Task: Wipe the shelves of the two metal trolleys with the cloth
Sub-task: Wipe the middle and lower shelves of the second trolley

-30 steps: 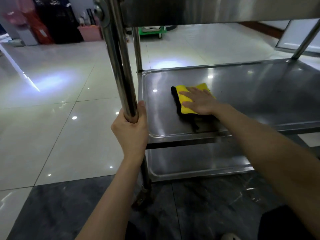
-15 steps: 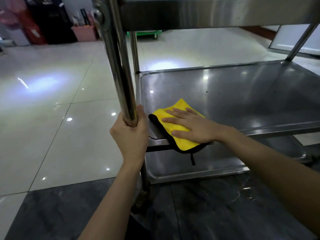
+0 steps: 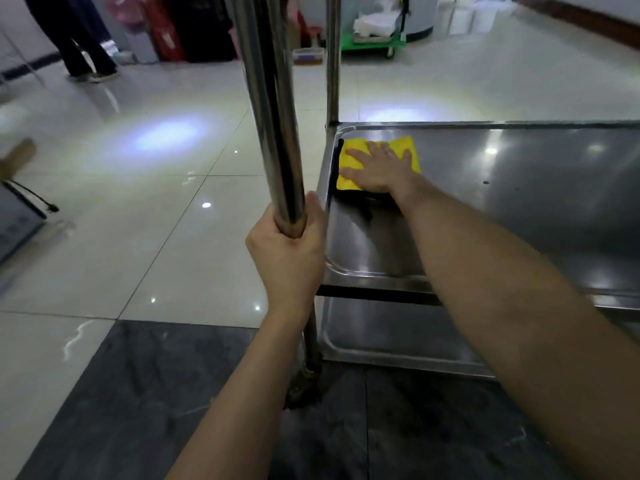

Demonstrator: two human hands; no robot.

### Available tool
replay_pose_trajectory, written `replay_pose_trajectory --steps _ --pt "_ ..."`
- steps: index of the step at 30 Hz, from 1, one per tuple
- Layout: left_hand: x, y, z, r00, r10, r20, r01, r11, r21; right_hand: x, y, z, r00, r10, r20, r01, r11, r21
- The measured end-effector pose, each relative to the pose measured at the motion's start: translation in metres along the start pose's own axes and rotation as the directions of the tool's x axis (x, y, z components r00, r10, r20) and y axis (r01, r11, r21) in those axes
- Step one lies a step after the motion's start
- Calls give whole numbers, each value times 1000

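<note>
Looking down at a steel trolley from head height. The left hand grips the trolley's near upright post, fingers and thumb curled round it, most likely to keep the trolley from rolling while the other arm pushes. The right hand lies flat on a yellow cloth with a black edge, fingers straight and spread, pressing it onto the middle shelf. The cloth sits in the shelf's far left corner, at about 1 o'clock from the left hand and just beside the raised rim. The flat palm probably spreads the pressure so the whole cloth rubs the metal. The shelf runs off toward 3 o'clock with a few dark specks on it, so much of it looks left to wipe. A lower shelf shows beneath, at 5 o'clock from the left hand. At 10 o'clock, well apart from the trolley, someone's legs stand on the shiny tiled floor.
</note>
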State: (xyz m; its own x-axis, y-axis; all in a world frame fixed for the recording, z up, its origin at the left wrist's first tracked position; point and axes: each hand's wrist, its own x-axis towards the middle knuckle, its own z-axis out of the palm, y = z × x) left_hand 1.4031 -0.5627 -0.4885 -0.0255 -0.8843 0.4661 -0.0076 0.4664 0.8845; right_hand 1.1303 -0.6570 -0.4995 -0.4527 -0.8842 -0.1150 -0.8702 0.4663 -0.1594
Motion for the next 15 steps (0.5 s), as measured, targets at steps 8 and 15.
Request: replay_pose_trajectory --steps 8,15 --pt "1 2 1 997 -58 -51 59 998 18 -95 -28 13 983 -185 13 185 983 -5" --pt "7 -3 -1 984 -163 -66 165 986 36 -191 61 3 822 -563 90 559 826 67"
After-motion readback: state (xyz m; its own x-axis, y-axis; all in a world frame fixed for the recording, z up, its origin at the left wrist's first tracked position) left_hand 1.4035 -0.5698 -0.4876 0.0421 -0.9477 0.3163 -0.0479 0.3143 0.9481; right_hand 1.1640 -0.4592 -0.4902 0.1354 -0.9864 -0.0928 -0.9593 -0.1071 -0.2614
